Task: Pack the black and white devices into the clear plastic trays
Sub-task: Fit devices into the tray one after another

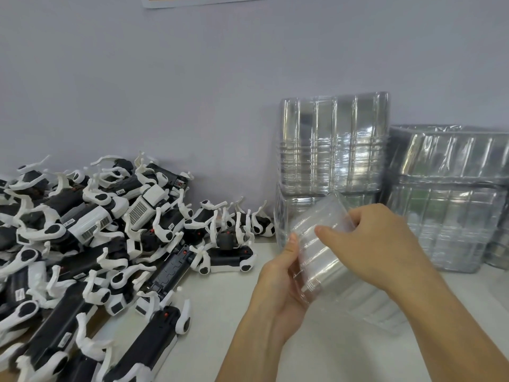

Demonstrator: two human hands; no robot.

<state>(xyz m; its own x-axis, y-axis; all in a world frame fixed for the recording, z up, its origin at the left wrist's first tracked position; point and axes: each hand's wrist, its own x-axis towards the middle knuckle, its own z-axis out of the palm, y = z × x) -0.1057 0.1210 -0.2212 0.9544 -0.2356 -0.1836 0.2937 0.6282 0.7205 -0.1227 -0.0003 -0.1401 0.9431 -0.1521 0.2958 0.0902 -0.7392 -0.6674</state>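
a pale wall [192, 78] fills the upper half of the frame, and a light tabletop [214, 307] runs along the lower half. a sheet of paper [203, 0] is partly seen on the wall at the top edge. a large heap of black and white devices [91, 244] is spread over the left and lower left of the frame, piled loosely against the wall. stacks of clear plastic trays [333, 144] are stood against the wall at centre right, with a further stack [446, 199] at the right edge. a single clear tray [322, 244] is held tilted above the tabletop at lower centre right, in front of the stacks. the left hand [278, 285] is curled round the tray's lower left edge, thumb laid up along its side. the right hand [377, 238] is closed over the tray's upper right edge, thumb pressed on its face and fingers bent behind it. another clear tray [377, 310] is seen lying on the tabletop beneath the right forearm.
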